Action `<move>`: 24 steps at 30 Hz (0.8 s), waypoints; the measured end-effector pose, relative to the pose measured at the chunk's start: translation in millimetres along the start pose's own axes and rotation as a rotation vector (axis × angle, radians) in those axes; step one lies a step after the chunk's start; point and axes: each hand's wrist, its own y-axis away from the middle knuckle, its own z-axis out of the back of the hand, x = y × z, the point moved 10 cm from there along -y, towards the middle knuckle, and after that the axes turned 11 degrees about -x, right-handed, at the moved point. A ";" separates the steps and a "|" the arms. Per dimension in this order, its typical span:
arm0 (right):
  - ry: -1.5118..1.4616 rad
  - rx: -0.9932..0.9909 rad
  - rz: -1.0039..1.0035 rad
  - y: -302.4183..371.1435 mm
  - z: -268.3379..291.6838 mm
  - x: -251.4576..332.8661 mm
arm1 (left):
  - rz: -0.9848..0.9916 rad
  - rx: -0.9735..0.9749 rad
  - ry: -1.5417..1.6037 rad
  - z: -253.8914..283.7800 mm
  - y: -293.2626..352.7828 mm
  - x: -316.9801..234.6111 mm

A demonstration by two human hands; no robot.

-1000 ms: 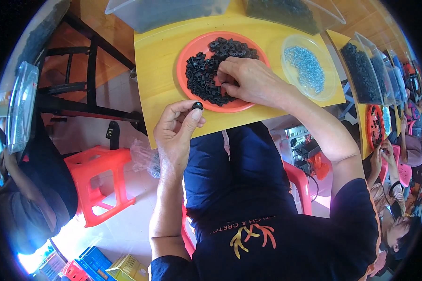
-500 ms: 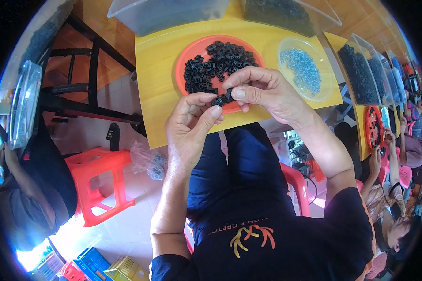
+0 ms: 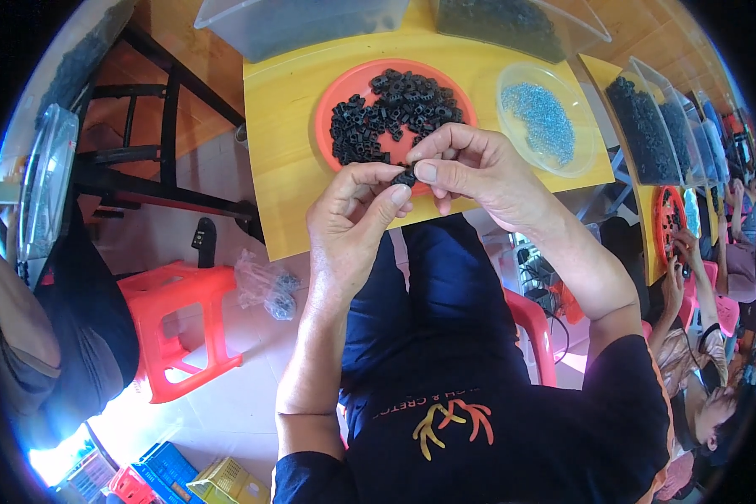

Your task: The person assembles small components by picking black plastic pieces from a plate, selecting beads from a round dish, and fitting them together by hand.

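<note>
Small black plastic parts (image 3: 405,177) are pinched between my two hands, just over the near rim of a round red tray (image 3: 321,126). My left hand (image 3: 357,210) grips them between thumb and forefinger. With thumb and bent forefinger, my right hand (image 3: 470,172) presses on the same parts from the other side; the fingertips partly hide them. Many loose black plastic pieces (image 3: 361,130) lie heaped in the tray. To its right, a clear round dish (image 3: 584,155) holds small shiny bluish pieces (image 3: 539,122).
Translucent bins (image 3: 302,29) stand along the far side of the yellow table (image 3: 286,202). A red stool (image 3: 181,328) is at left, near a person in dark clothing (image 3: 67,336). Other people work at a second table on the right, with a red tray (image 3: 668,223).
My hands have drawn closer together, so the black parts, apart before, now meet between my fingertips. The left hand has shifted slightly right. The neighbour's arm at left has moved.
</note>
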 end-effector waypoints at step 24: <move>1.011 0.139 0.249 35.5 -12.0 20.0 | -0.013 0.207 -0.152 -21.5 10.4 12.4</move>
